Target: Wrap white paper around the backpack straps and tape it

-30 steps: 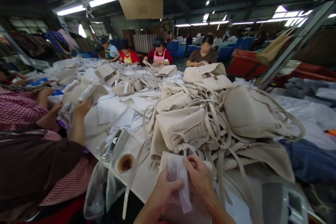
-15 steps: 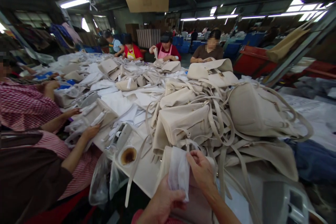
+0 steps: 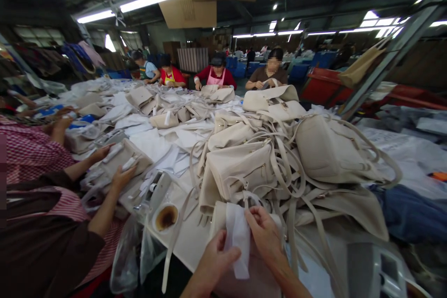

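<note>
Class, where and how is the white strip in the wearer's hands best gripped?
Probably pinch the white strip lightly at its lower end, coming from the near side, across its flat faces. The strip looks thin and limp; that end hangs below the thumb of the left hand, while the right hand sits beside the upper part.

No legible lettering, only blurred marks on the hanging cardboard [image 3: 188,13]

White strip [image 3: 239,235], beige bags [image 3: 240,167], pink-white checked shirt [image 3: 35,142], red bin [image 3: 323,88]
</note>
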Motion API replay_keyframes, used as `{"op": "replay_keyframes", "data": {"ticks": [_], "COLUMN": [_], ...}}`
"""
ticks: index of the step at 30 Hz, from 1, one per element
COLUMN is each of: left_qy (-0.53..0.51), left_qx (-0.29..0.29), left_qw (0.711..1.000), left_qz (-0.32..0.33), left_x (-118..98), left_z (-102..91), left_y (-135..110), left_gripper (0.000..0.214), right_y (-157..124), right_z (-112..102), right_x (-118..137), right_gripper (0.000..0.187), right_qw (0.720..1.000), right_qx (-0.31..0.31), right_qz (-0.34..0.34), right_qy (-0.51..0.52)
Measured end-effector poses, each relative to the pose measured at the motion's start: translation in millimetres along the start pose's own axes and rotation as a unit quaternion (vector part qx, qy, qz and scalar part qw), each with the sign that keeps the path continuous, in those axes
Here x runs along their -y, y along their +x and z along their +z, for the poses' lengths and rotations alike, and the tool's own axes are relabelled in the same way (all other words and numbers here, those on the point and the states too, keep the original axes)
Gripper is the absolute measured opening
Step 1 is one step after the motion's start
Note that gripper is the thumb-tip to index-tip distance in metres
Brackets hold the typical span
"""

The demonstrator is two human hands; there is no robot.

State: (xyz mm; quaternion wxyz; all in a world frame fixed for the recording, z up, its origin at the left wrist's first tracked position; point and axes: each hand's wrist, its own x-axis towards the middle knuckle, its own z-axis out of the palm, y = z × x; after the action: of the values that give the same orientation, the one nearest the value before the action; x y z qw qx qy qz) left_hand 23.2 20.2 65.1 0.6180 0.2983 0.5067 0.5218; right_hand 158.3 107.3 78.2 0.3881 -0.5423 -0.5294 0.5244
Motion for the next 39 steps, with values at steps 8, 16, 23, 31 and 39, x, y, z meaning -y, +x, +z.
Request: {"op": "replay_keyframes", "data": {"ticks": [8, 16, 23, 31, 39], "left_qy": [-0.128, -0.031, 0.318, 0.311, 0.112], "left_qx": [-0.046, -0.107, -0.177, -0.121, -0.078], "left_qw": [0.987, 0.993, 0.921, 0.931, 0.990], "left_qz": [-0.085, -0.023, 0.137, 0.147, 0.026], "left_x": [-13, -8, -3, -9, -29], "left_z": [20.3, 22.3, 22.0, 23.1, 15.9], "left_y": [18, 21, 15, 10, 30], "left_gripper": [0.043, 0.031, 0.013, 0.018, 0.029], "right_y": [0, 0, 4, -2, -11], "right_z": [-2, -5, 6, 4, 2], "right_x": [-6, -4, -4, 0, -4], "right_gripper": [0.028, 0.041, 0.019, 0.017, 0.016], "right_qw": [0.999, 0.990, 0.997, 0.998, 0.995], "right_qx": [0.014, 0.111, 0.052, 0.029, 0.050], "right_qz": [-0.018, 0.060, 0.044, 0.006, -0.045], "right_qy": [-0.026, 0.055, -0.027, -0.053, -0.080]}}
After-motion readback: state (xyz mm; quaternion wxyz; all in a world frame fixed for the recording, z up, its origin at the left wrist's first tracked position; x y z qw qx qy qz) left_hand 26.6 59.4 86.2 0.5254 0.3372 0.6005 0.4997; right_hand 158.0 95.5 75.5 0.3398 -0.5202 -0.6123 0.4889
